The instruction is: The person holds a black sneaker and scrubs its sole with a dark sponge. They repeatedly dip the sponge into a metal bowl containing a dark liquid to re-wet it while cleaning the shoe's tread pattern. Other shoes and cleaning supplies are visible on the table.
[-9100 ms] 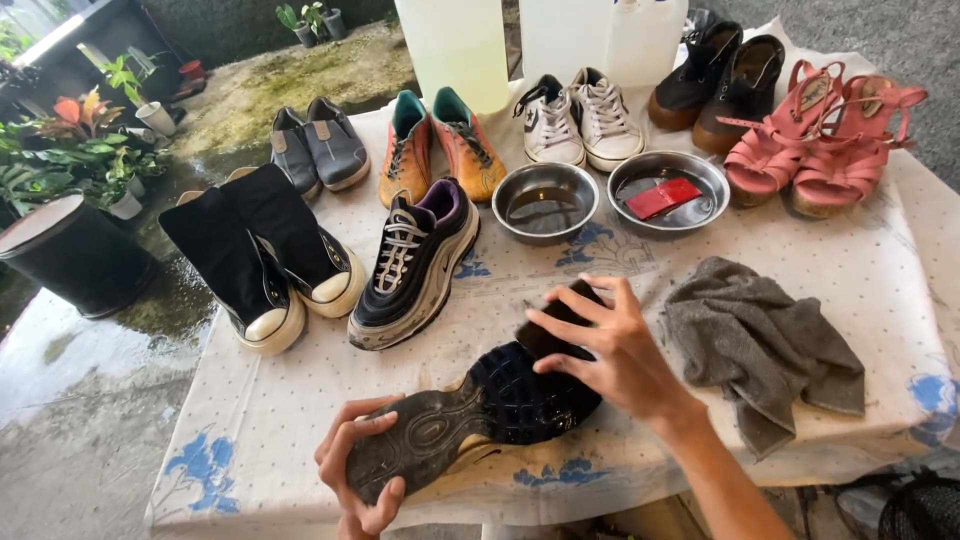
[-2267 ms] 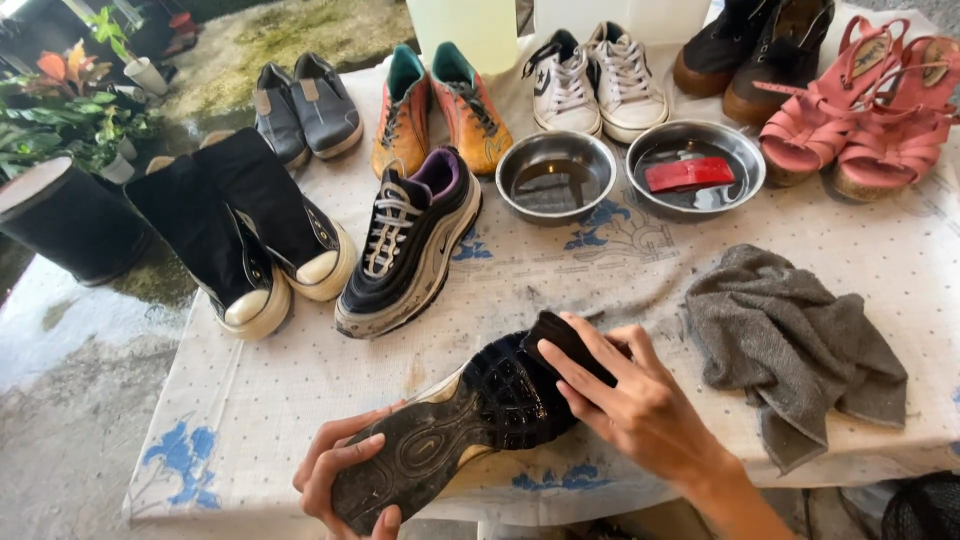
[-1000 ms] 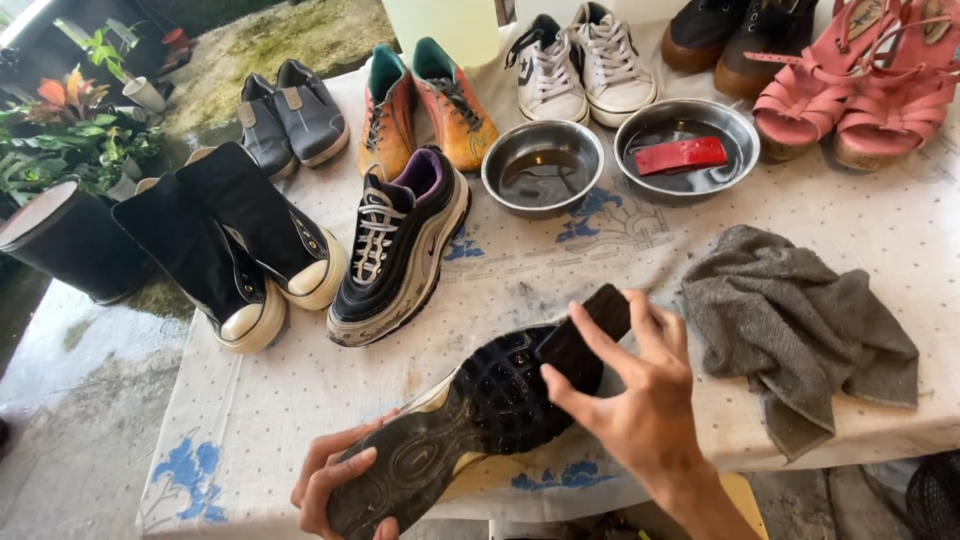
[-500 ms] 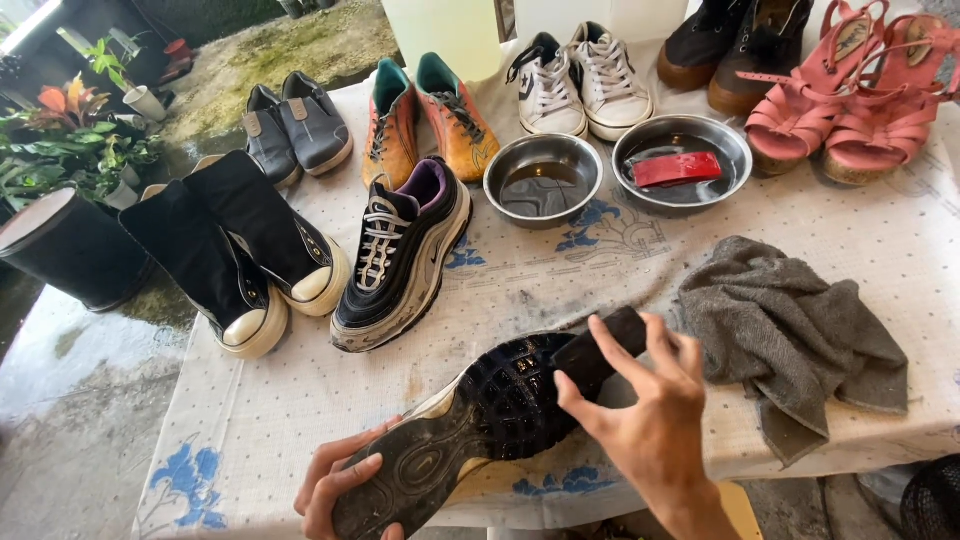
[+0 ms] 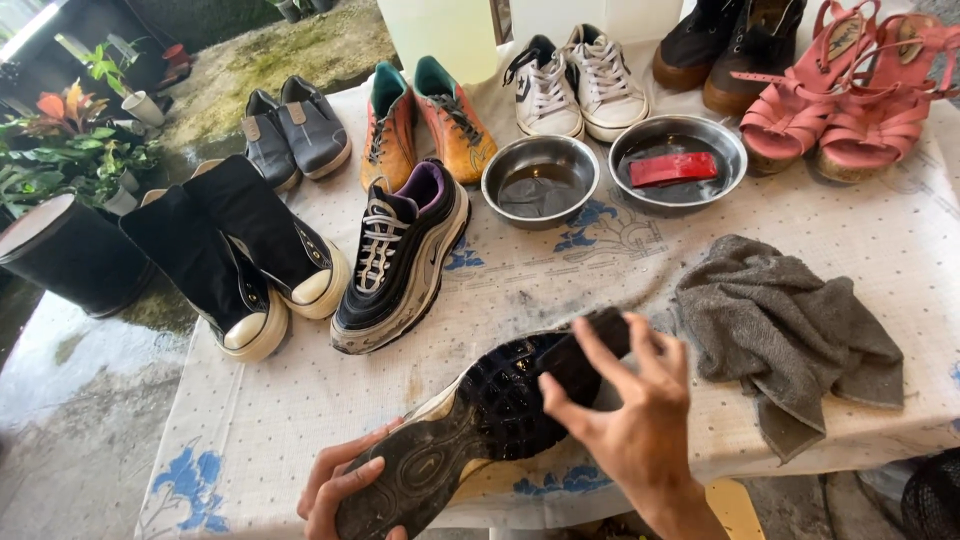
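The left hand [image 5: 340, 490] gripped the near end of a dark sneaker [image 5: 480, 420], fingers curled over the sole's edge. The right hand [image 5: 625, 415] held a dark brush [image 5: 590, 350] pinched against the far end of the sole. The sneaker was turned sole up above the near edge of the desk [image 5: 560, 280], its long axis running diagonally from near left to far right. A grey towel [image 5: 790, 335] lay just right of it, and its partner shoe [image 5: 400, 255] stood upright beyond.
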